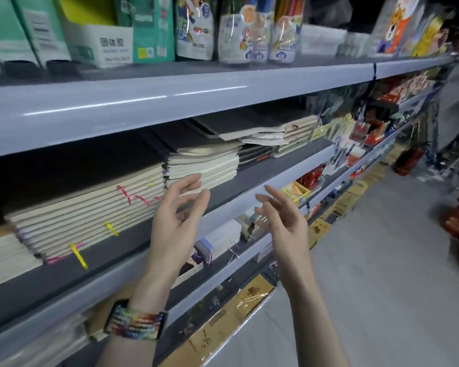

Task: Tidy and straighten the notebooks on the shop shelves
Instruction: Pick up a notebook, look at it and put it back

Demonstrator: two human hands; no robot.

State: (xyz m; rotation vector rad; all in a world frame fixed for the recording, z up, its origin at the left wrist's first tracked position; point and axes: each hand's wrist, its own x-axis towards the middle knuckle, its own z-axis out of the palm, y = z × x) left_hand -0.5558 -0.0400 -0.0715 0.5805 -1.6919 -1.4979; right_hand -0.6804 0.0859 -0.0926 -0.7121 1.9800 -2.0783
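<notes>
The left hand (pixel 175 215) is raised with its fingers loosely spread and slightly bent, grasping nothing. Its fingertips (pixel 196 182) lie in front of the lower corner of the middle stack of notebooks (pixel 207 162); whether they touch it cannot be told. A woven band (pixel 137 324) of many colours circles its wrist. The right hand (pixel 282 223) hovers beside it, apart from it, likewise released, with fingers fanned. It is in front of the pale front edge of the notebook shelf (pixel 252 200) and touches nothing.

The middle stack is cream-edged and uneven, with some copies jutting past others. Just left of it lies the large stack (pixel 85 213) of cream notebooks, flat, with pink and yellow ribbon markers (pixel 78 256) hanging over its front. Further right on the same shelf the far stack (pixel 278 131) sits askew, grey covers on top and copies slid out of line. A low dark pile (pixel 255 154) lies between it and the middle stack.

The upper shelf (pixel 143 107) overhangs the notebooks, leaving only a low gap above the stacks. On it stand green and white packets (pixel 149 27) and clear pouches (pixel 260 30). Below the hands the lower shelf (pixel 223 250) carries small goods, too blurred to tell apart. The grey floor (pixel 382 274) stretches away at the right.
</notes>
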